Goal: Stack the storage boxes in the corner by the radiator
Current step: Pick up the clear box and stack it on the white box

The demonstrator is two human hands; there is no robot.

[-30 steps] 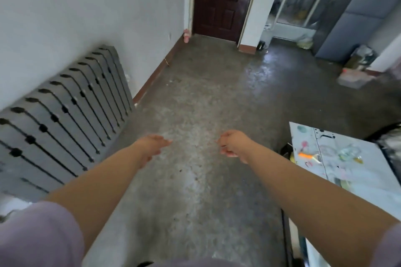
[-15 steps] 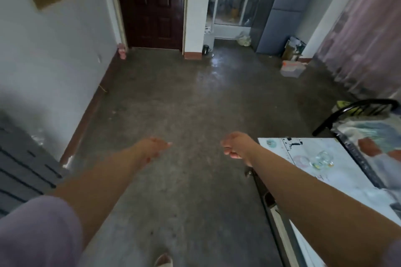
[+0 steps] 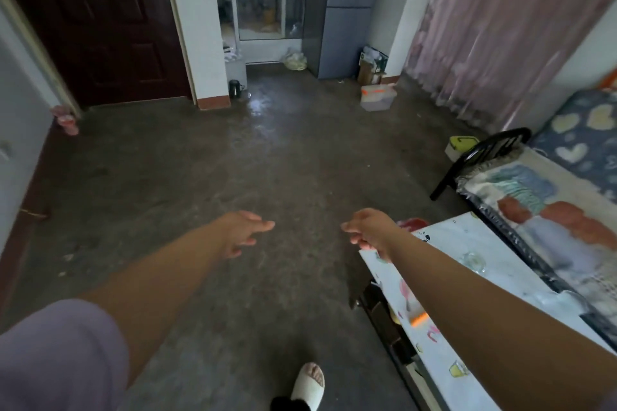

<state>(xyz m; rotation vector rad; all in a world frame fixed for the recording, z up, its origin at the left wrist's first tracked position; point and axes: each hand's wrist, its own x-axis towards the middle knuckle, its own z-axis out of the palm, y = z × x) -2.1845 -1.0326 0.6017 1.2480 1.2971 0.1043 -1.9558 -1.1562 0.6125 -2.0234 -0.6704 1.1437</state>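
Note:
A clear storage box with an orange-trimmed lid [image 3: 378, 97] stands on the concrete floor far ahead on the right, near the pink curtain. A small white box with a yellow-green lid [image 3: 460, 145] sits on the floor by the bed's black frame. My left hand [image 3: 243, 233] and my right hand [image 3: 369, 231] are stretched out in front of me over bare floor, fingers loose, holding nothing. Both hands are far from either box. The radiator is out of view.
A low white table [image 3: 467, 280] with a printed cover stands at my right, beside a bed [image 3: 551, 210]. A dark wooden door [image 3: 100, 27] is at the back left, a grey cabinet [image 3: 347, 10] and a cardboard box [image 3: 372, 65] at the back. My slippered foot [image 3: 309, 384] is below.
The view has swung right: the radiator has left the frame, and the bed, the curtain and the boxes on the floor have come into sight. My hands stay outstretched and empty.

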